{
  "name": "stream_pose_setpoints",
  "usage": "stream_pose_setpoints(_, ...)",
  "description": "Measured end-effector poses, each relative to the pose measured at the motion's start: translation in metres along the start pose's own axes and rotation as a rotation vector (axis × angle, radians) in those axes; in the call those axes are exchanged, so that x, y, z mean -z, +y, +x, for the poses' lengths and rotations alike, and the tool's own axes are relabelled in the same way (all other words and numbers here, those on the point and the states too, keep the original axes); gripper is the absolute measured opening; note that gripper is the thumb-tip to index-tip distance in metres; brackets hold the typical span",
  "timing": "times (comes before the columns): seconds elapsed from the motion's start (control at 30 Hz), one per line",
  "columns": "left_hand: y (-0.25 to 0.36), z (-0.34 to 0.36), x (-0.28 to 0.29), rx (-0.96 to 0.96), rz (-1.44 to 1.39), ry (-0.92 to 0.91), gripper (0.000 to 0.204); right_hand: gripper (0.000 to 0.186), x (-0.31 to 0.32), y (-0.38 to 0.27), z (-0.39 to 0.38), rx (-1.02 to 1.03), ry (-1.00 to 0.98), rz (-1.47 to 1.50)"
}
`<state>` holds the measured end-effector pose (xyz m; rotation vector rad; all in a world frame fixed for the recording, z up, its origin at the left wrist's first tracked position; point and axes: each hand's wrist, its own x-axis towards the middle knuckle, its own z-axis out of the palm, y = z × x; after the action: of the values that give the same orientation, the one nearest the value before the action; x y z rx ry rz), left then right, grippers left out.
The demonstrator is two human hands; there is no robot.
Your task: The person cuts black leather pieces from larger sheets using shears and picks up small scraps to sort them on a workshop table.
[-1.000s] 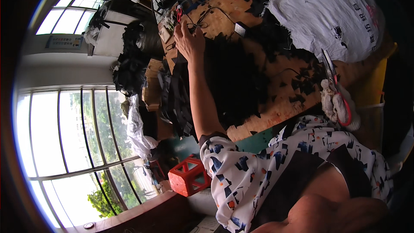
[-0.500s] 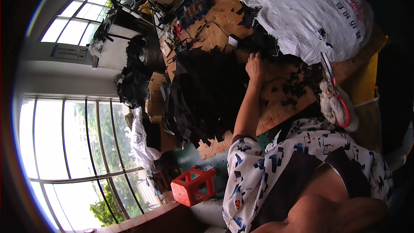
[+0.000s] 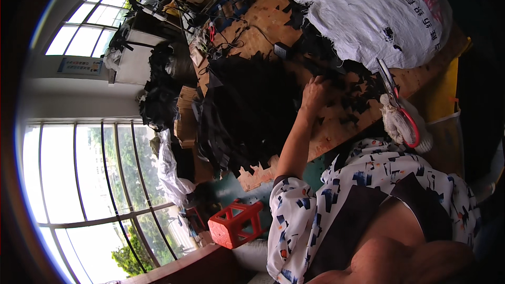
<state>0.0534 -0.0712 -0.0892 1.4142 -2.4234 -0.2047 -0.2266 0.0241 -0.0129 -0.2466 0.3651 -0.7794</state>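
My left hand, bare, lies low over the wooden table with its fingers curled together at the edge of the black fabric scraps. What sits under its fingertips is too dark to make out. To its left spreads a large heap of black fabric. At the right, my right hand wears a whitish knitted glove and is closed round a pair of scissors with red handles. The blades point up and away, close to the lower edge of a big white woven sack.
A dark blue plastic basket, cables and a small black box lie farther back on the wooden table. Stacked brown cardboard stands left of the heap. A red plastic stool is on the green floor, near barred windows.
My left hand has come slightly nearer, and its fingers now meet the scraps. The scissors and gloved right hand have shifted a little left and away. The whole view has tilted slightly.
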Motion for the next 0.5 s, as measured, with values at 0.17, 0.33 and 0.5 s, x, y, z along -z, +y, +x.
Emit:
stream_pose_setpoints(0.17,-0.009,0.006,0.005,-0.015,0.125,-0.035,0.03,0.026,-0.003,0.007,0.005,0.014,0.021,0.041)
stream_pose_setpoints(0.33,0.007,0.016,0.005,-0.037,0.095,-0.049,0.04,0.025,0.005,0.002,-0.006,0.015,0.017,0.023)
stream_pose_setpoints(0.5,-0.005,0.015,0.001,-0.15,0.146,-0.095,0.026,0.025,0.006,0.006,-0.002,-0.012,-0.018,0.006)
